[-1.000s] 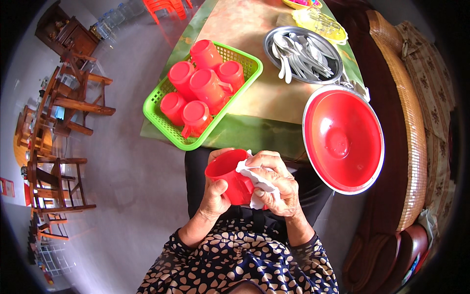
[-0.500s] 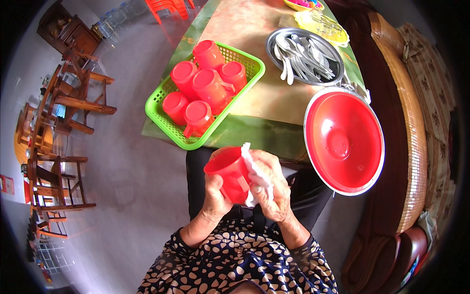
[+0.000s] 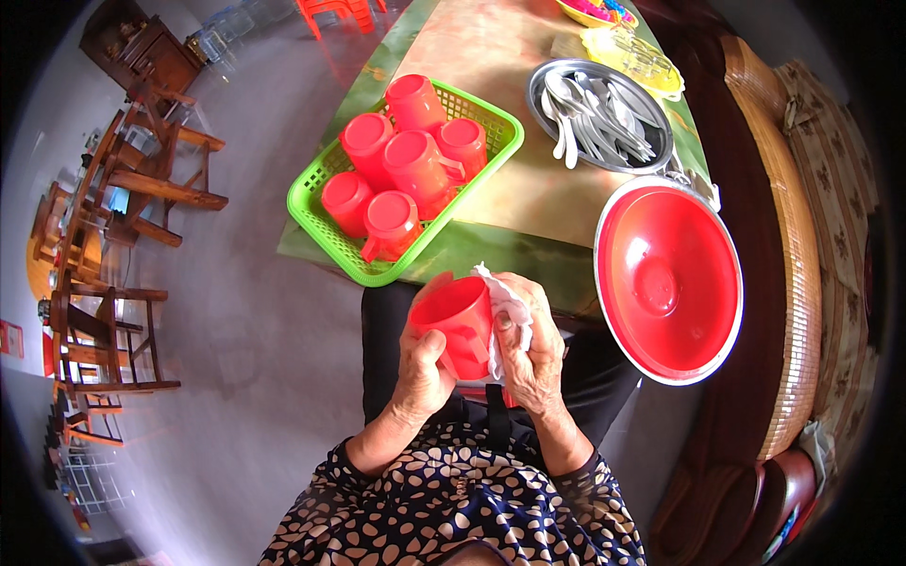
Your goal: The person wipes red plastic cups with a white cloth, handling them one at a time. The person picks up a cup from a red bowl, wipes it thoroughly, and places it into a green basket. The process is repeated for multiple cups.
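Note:
A red plastic mug [image 3: 455, 316] is held over my lap, its mouth tipped up toward me and its handle facing me. My left hand [image 3: 424, 363] wraps the mug's left side, thumb near the handle. In my right hand [image 3: 533, 349] a crumpled white cloth [image 3: 511, 316] is pinched and pressed against the mug's right side and base. Just beyond, at the table's near edge, a green plastic basket [image 3: 316, 236] holds several upside-down red mugs [image 3: 412, 160].
Right of the basket lies a metal bowl [image 3: 543, 68] full of spoons [image 3: 599, 118]. A big red basin [image 3: 661, 283] overhangs the table's [image 3: 514, 203] right corner. Yellow trays [image 3: 634, 58] stand farther back. A wooden sofa [image 3: 755, 217] flanks the right, wooden chairs [image 3: 113, 330] the left.
The mug has turned so its mouth opens more upward and toward me. My right hand and the cloth have shifted slightly right around it. The whole view has moved a little.

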`<state>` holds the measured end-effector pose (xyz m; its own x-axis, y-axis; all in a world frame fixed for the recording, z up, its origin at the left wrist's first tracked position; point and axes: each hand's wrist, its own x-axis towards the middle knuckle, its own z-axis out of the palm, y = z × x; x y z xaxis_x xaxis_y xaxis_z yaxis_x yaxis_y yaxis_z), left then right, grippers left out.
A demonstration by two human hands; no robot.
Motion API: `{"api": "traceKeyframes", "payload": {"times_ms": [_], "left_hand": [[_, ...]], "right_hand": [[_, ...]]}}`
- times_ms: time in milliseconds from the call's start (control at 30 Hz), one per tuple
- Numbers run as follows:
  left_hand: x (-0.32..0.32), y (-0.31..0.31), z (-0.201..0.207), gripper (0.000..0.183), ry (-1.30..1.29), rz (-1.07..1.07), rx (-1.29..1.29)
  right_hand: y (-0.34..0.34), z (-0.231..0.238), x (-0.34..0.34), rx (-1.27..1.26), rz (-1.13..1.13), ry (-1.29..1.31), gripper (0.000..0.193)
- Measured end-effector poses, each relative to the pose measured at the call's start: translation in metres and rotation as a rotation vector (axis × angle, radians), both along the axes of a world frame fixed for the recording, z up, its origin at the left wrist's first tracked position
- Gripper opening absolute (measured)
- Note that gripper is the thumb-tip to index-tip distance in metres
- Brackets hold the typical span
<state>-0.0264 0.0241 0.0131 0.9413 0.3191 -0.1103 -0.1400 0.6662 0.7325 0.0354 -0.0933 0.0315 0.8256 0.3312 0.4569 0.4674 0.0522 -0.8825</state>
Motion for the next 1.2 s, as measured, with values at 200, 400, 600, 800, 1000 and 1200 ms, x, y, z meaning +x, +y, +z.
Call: {"api": "traceKeyframes", "payload": {"times_ms": [200,400,600,800,1000,1200], "left_hand": [[-0.002,0.0,0.0,0.087,-0.052,0.008,-0.017],[-0.003,0.001,0.006,0.094,0.001,0.029,0.052],[-0.005,0.003,-0.002,0.092,-0.048,-0.05,-0.009],[-0.005,0.004,-0.003,0.087,-0.057,-0.074,-0.015],[0.003,0.004,0.011,0.079,0.081,0.041,-0.212],[0.008,0.007,0.002,0.08,-0.13,-0.151,-0.747]], "right_hand": [[-0.001,-0.001,-0.008,-0.106,0.015,-0.202,0.042],[-0.009,0.005,-0.024,-0.238,0.053,-0.508,0.062],[-0.006,0.009,-0.013,-0.097,0.048,-0.107,0.035],[-0.002,0.015,0.002,-0.01,0.203,0.453,0.028],[0.0,0.004,-0.015,-0.103,0.065,-0.058,0.037],[0.007,-0.008,-0.037,-0.216,-0.171,-0.481,0.052]]}}
